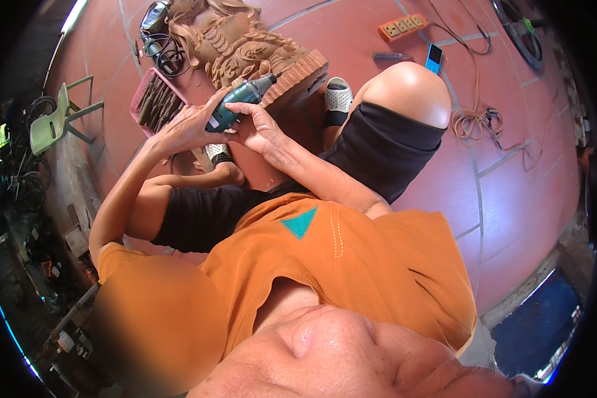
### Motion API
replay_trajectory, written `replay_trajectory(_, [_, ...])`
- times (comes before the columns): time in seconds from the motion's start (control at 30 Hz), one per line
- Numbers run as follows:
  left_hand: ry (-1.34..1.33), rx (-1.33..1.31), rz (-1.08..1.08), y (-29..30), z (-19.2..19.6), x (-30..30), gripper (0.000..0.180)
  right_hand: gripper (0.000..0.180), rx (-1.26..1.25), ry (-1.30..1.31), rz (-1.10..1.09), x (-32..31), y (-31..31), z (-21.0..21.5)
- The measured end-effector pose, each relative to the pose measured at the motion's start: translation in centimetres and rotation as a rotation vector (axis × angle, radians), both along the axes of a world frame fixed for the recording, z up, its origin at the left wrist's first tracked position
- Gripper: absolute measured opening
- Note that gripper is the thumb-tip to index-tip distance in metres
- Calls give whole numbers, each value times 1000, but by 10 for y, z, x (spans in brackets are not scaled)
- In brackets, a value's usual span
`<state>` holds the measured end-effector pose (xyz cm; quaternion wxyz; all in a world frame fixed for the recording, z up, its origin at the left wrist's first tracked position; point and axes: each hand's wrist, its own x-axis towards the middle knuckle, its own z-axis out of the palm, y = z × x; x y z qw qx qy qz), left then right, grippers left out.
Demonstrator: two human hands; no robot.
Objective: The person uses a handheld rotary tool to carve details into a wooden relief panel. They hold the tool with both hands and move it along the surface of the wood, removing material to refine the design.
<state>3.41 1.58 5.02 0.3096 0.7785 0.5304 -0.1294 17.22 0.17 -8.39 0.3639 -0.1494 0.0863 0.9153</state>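
Between my hands is a dark green rotary tool [227, 118], its black nose pointing up and to the right. My left hand [191, 126] is closed around its rear body from the left side. From the right, my right hand [262, 131] pinches the same body with thumb and fingers; some of the fingertips are hidden behind it. Just beyond the tool lies a carved brown wooden sculpture [235, 43] with deep relief and a thick block-like base [302, 76]. In this view the tool's nose overlaps the carving; whether they touch, I cannot tell.
A pink basket [136, 106] of carving tools stands left of the carving, near a corded power tool [154, 46]. An orange power strip [402, 28], a blue phone [434, 58] and coiled cable [471, 126] lie on the tiled floor at right. A green chair [52, 123] stands far left.
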Motion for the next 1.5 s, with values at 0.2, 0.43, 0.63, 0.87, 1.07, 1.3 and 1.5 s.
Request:
replay_trajectory(0.2, [-29,-65,40,-5,-8,-6,98,29,-30,-22,45,5,-6,2])
replay_trajectory(0.43, [-46,-69,99,-11,-18,-2,103,31,-91,-95,70,8,-7,0])
replay_trajectory(0.63, [-81,-127,66,-8,-20,3,101,33,-118,-118,84,13,-8,-5])
replay_trajectory(0.87, [-146,-110,-15,-2,-22,-1,100,37,-171,-140,63,16,-9,2])
replay_trajectory(1.07, [-112,-136,-53,2,-28,-2,99,36,-187,-105,27,16,-13,-5])
replay_trajectory(1.3, [-89,-139,-85,7,-32,-2,100,35,-217,-55,7,18,-13,-6])
replay_trajectory(1.5, [-100,-130,-100,6,-33,-4,100,29,-271,-28,-9,21,-13,-3])
